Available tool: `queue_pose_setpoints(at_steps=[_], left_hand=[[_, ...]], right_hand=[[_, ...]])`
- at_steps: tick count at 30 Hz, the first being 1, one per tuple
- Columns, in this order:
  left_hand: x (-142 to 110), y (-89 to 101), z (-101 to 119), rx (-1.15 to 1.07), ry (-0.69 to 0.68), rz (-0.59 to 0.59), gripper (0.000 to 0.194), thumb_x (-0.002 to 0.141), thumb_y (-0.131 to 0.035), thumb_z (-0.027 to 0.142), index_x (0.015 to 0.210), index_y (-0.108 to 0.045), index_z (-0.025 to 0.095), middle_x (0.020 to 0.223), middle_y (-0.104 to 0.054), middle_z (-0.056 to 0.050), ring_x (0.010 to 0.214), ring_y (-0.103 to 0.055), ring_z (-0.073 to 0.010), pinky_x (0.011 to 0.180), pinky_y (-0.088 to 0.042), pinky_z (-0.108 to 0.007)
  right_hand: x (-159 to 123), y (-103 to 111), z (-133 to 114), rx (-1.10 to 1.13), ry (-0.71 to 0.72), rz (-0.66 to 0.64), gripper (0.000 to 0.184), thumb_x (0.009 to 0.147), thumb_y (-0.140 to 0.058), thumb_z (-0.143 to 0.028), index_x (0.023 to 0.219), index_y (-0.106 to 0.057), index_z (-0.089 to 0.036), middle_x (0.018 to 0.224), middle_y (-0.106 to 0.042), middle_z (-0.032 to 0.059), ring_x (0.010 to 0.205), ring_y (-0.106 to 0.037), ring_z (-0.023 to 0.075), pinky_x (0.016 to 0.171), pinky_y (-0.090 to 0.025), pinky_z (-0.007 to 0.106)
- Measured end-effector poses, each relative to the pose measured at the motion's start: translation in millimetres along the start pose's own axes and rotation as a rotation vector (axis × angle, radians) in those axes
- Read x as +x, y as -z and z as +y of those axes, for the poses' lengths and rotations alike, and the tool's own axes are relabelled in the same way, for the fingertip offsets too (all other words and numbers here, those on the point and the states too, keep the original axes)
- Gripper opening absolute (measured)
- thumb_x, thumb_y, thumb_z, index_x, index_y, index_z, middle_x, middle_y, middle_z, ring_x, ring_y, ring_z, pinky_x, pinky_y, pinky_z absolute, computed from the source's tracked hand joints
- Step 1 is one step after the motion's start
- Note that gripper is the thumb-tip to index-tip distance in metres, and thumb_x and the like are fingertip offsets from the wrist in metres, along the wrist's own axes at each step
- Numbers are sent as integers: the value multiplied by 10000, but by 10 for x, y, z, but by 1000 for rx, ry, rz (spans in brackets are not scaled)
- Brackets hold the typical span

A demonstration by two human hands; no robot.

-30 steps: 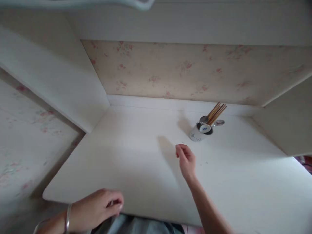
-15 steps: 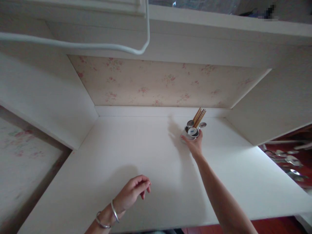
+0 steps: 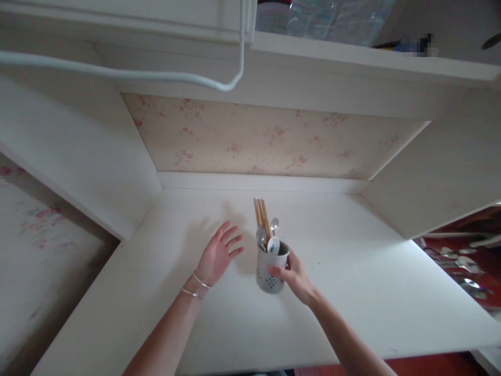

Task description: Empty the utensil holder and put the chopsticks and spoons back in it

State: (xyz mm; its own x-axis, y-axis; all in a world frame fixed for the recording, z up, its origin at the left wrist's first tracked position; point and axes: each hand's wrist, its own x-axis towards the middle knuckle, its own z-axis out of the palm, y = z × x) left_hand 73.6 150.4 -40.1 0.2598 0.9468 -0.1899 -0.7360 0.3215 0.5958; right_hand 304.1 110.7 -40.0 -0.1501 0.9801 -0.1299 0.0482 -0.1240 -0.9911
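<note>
My right hand (image 3: 295, 277) grips a white utensil holder (image 3: 269, 266) with small holes in its side, thumb at the front. Wooden chopsticks (image 3: 263, 214), metal spoons (image 3: 274, 225) and a white spoon with a blue mark (image 3: 273, 245) stick up out of it. The holder is tilted over the white desktop (image 3: 219, 324); whether its base touches the surface I cannot tell. To its left, my left hand (image 3: 219, 253) is open with fingers spread, apart from the holder. Two bracelets (image 3: 195, 286) circle the left wrist.
White side panels (image 3: 426, 172) and a back wall with floral paper (image 3: 250, 141) enclose the desktop. Overhead runs a shelf (image 3: 352, 62) with clear plastic (image 3: 332, 21) on it, and a white cable (image 3: 156, 75) hangs at left. Metal utensils (image 3: 465, 263) lie beyond the right edge.
My right hand has brought the utensil holder from the back right toward the middle and nearer to me, tilting it. My left hand has moved forward and its fingers have spread.
</note>
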Motion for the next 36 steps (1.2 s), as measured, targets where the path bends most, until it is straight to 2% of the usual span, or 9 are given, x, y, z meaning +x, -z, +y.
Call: queue_pose_setpoints(at_steps=[5, 9, 15, 18, 21, 25, 28, 33, 36], left_hand=[[164, 35, -70, -184, 19, 15, 440, 890, -515, 516, 1320, -450, 451, 1461, -425, 15, 1253, -499, -286, 903, -491, -508], [107, 128, -195, -255, 45, 20, 419, 879, -539, 516, 1285, -477, 432, 1542, -300, 35, 1327, -419, -326, 947, -444, -599], [108, 284, -279, -406, 165, 40, 334, 871, -582, 467, 1191, -520, 395, 1463, -419, -2, 1291, -468, -348, 952, -410, -649], [142, 329, -272, -416, 194, 55, 293, 873, -597, 417, 1159, -542, 385, 1333, -552, -15, 1212, -550, -322, 940, -439, -608], [170, 390, -284, -391, 162, 147, 240, 869, -610, 365, 1103, -580, 324, 1090, -677, -29, 990, -672, -263, 857, -517, -505], [206, 486, -304, -350, 105, 304, 173, 875, -590, 301, 1045, -602, 270, 886, -710, -17, 682, -694, -179, 647, -553, -340], [210, 527, -275, -371, 125, 377, 142, 867, -598, 323, 981, -624, 242, 817, -709, -12, 603, -676, -164, 610, -548, -329], [160, 527, -189, -524, 155, 211, 213, 815, -670, 409, 942, -665, 238, 884, -724, -21, 864, -699, -233, 887, -513, -500], [138, 519, -168, -513, 183, 151, 216, 825, -663, 407, 980, -677, 256, 941, -731, -25, 941, -687, -256, 907, -498, -517]], right_hand=[[-295, -362, -111, -51, -147, -267, 443, 658, -756, -312, 1067, -626, -204, 880, -647, 2, 814, -569, 198, 687, -445, 284], [-282, -424, -214, -113, -220, -290, 323, 677, -728, -297, 959, -640, -169, 828, -641, 1, 778, -556, 180, 652, -420, 265], [-135, -494, -438, -50, -435, -339, 311, 725, -677, -317, 979, -650, -140, 868, -681, 42, 763, -616, 187, 662, -444, 274], [-69, -556, -498, 5, -497, -358, 357, 726, -698, -354, 996, -648, -126, 885, -695, 60, 764, -637, 188, 677, -460, 279], [-23, -610, -491, 99, -535, -334, 369, 749, -690, -403, 973, -643, -114, 835, -690, 59, 706, -632, 165, 644, -459, 266], [4, -677, -432, 207, -567, -323, 398, 760, -679, -447, 947, -642, -97, 775, -678, 57, 649, -618, 147, 613, -453, 249], [4, -723, -399, 266, -579, -331, 441, 730, -710, -454, 965, -641, -88, 763, -679, 57, 619, -614, 142, 592, -447, 243], [-24, -765, -317, 440, -603, -293, 529, 694, -708, -535, 945, -651, -73, 686, -676, 53, 561, -603, 138, 558, -436, 239], [-64, -780, -207, 592, -587, -253, 555, 704, -690, -554, 980, -643, -75, 703, -698, 77, 629, -648, 179, 626, -463, 272]])
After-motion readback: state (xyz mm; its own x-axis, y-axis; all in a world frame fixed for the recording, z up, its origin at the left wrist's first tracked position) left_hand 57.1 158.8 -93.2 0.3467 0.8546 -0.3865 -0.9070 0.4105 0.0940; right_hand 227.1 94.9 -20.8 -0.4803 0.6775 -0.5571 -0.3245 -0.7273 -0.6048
